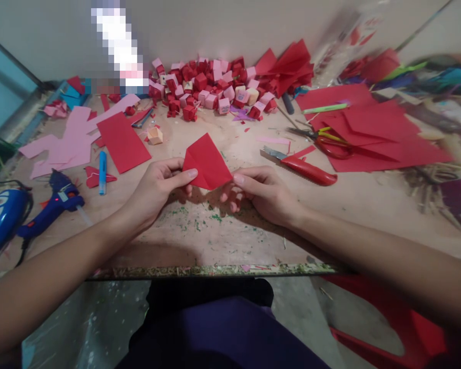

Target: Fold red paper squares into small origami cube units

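A folded piece of red paper (207,161) is held up just above the table's middle, between both hands. My left hand (159,185) pinches its left edge with thumb and fingers closed. My right hand (259,192) pinches its lower right corner, fingers curled under. Behind it, against the wall, lies a heap of small red and pink folded paper cubes (211,92).
A red box cutter (303,168) and red-handled scissors (326,141) lie to the right, beside red paper sheets (376,133). A red sheet (123,141), pink scraps (67,143), a blue marker (102,171) and a blue glue gun (56,202) lie at left. A red stool (399,323) stands below right.
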The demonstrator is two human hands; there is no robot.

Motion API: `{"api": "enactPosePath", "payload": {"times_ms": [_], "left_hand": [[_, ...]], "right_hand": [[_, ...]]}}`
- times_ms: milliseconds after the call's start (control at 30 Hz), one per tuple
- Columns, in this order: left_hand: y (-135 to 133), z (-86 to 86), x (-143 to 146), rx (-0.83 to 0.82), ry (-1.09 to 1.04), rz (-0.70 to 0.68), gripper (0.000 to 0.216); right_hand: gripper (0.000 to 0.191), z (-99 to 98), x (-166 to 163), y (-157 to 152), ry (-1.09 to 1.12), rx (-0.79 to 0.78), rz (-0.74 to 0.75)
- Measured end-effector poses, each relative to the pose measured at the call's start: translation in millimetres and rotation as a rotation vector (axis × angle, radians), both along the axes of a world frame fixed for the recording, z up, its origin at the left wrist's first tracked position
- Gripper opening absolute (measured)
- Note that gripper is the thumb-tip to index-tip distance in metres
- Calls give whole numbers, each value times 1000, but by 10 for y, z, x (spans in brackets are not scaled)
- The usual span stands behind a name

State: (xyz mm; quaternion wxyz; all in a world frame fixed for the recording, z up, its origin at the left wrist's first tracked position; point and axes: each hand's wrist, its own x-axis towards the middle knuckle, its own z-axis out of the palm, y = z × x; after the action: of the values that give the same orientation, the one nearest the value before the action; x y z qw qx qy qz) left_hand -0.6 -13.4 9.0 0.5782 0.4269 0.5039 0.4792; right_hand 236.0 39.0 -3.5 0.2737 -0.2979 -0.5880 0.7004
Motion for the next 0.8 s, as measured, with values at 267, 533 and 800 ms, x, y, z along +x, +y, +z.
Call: {"api": "enactPosePath", "payload": {"times_ms": [267, 533, 800], "left_hand": [[3, 9, 11, -15, -12, -4, 18], [-27, -11, 34, -9, -14, -56, 19], [-13, -3, 4, 31, 9, -21, 18]], "right_hand": [[30, -4, -24, -16, 16, 19, -18], [35, 19, -59, -32, -57, 79, -12], [58, 362, 83, -234, -197, 275, -205]]}}
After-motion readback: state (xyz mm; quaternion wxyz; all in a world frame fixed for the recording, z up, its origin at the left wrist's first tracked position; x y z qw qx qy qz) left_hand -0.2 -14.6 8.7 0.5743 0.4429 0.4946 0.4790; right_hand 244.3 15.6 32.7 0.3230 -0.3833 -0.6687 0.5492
